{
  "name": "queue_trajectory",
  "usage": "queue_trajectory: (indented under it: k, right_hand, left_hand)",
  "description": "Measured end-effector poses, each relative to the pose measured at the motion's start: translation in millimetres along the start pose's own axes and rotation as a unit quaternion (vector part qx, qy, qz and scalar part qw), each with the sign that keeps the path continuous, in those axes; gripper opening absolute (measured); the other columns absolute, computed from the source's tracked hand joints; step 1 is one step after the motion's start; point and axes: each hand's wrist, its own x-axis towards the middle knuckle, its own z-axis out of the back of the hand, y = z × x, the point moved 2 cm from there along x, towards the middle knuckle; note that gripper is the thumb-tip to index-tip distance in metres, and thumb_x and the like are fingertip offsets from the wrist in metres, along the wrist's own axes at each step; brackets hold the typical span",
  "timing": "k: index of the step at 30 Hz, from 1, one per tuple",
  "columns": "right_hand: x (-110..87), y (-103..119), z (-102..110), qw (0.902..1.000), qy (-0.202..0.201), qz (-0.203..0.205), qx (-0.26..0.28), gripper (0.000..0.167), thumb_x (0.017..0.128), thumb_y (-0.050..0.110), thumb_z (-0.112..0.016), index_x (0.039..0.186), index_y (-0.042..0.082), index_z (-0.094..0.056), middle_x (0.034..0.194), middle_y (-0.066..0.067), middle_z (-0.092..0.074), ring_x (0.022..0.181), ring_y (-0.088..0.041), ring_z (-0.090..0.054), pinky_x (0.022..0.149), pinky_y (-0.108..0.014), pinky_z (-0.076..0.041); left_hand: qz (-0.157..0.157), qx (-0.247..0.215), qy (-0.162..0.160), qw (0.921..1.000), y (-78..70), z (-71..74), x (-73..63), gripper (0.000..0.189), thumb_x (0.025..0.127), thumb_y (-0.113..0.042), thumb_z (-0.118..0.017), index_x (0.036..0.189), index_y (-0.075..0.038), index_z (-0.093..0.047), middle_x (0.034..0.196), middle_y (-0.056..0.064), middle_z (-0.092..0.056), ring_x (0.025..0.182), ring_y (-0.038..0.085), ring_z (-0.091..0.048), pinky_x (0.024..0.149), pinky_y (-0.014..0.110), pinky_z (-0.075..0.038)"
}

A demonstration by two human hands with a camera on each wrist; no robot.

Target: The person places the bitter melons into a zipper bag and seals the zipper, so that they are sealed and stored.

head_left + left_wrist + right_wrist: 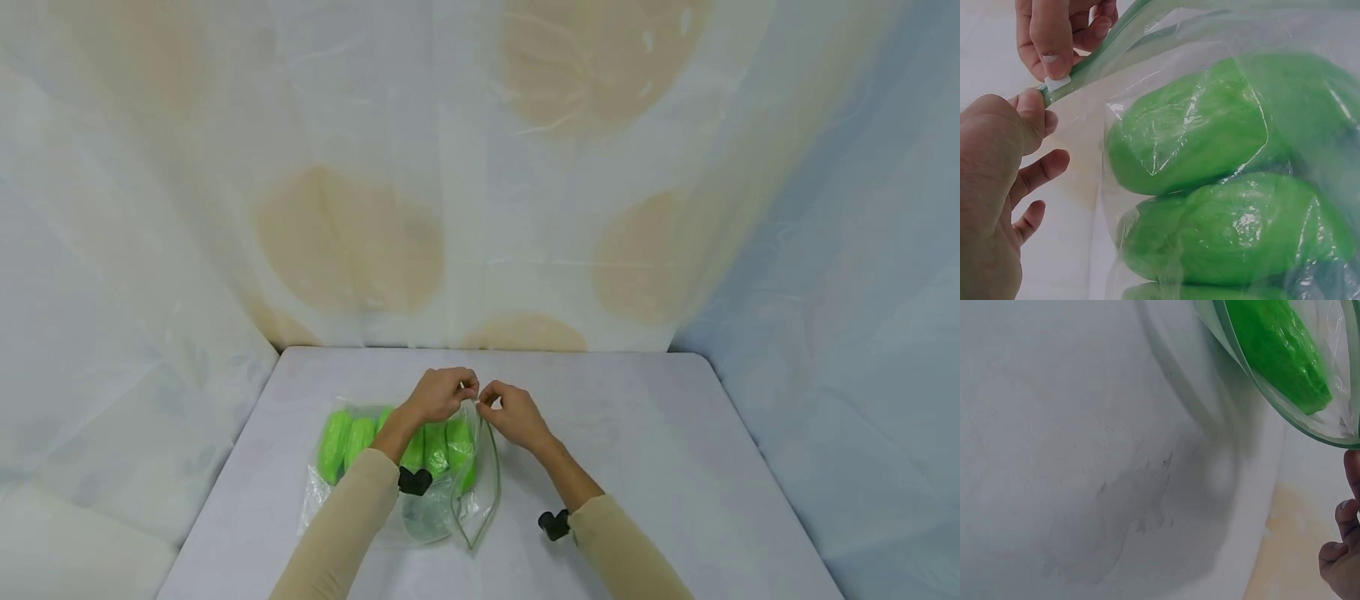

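Note:
A clear plastic slider bag [474, 533] lies on the table with its mouth gaping to the right, edged by a green zip strip. Inside it are several bright green oblong items [1210, 125], each looking film-wrapped. My left hand [442, 393] pinches the far corner of the strip between thumb and finger. Close beside it, my right hand [516, 412] pinches the small white slider [1058, 82] on the same strip. The right wrist view catches only some fingers of the right hand [1347, 531] beneath the bag's green edge.
A round, pale translucent patch [427, 512] shows at the near part of the bag. The white table [637, 467] extends right of the bag. Patterned plastic sheeting [480, 208] hangs behind and at both sides. A black wrist camera [555, 525] sits on the right forearm.

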Motion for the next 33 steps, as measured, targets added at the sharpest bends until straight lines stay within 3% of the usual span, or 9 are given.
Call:
queue_trajectory:
  k: [11,19,29,33]
  right_hand:
    - [-21.1,3,-2,0.9999,0.006,0.011,-0.003,0.009,0.095,0.025,-0.065,0.098,0.018,-0.069,0.089,0.009,-0.068,0.081,-0.016,-0.057,0.073,-0.033,-0.045]
    - [-28.3,6,-1,0.9996,0.007,0.026,-0.012,0.007,0.094,0.025,-0.067,0.097,0.019,-0.069,0.087,0.012,-0.067,0.075,-0.01,-0.052,0.069,-0.029,-0.043]
    - [-38.7,10,0,0.9987,0.022,0.045,0.003,0.006,0.094,0.025,-0.066,0.096,0.02,-0.069,0.087,0.013,-0.065,0.07,-0.011,-0.048,0.064,-0.029,-0.041]
    - [-44.5,10,0,0.998,0.034,0.053,0.003,0.007,0.094,0.027,-0.066,0.097,0.021,-0.069,0.086,0.013,-0.064,0.068,-0.01,-0.045,0.063,-0.028,-0.039]
  left_hand:
    - [-0.017,0.021,-0.027,0.9993,3.7,-7.1,-1.7,0.014,0.098,-0.02,-0.064,0.085,-0.025,-0.062,0.085,-0.012,-0.068,0.072,0.008,-0.059,0.076,0.04,-0.043]
    - [-0.022,-0.01,-0.034,0.9991,3.3,-6.5,-1.9,0.012,0.097,-0.017,-0.064,0.086,-0.021,-0.061,0.087,0.005,-0.072,0.067,0.012,-0.054,0.074,0.039,-0.042]
    - [-0.031,-0.003,-0.062,0.9976,10.3,-9.1,-6.3,0.012,0.097,-0.019,-0.064,0.086,-0.022,-0.06,0.085,-0.002,-0.069,0.068,0.008,-0.053,0.074,0.036,-0.041]
    - [-0.028,-0.006,-0.065,0.9975,12.2,-10.1,-7.9,0.012,0.096,-0.021,-0.063,0.085,-0.022,-0.059,0.085,0.0,-0.07,0.069,0.009,-0.053,0.076,0.037,-0.041]
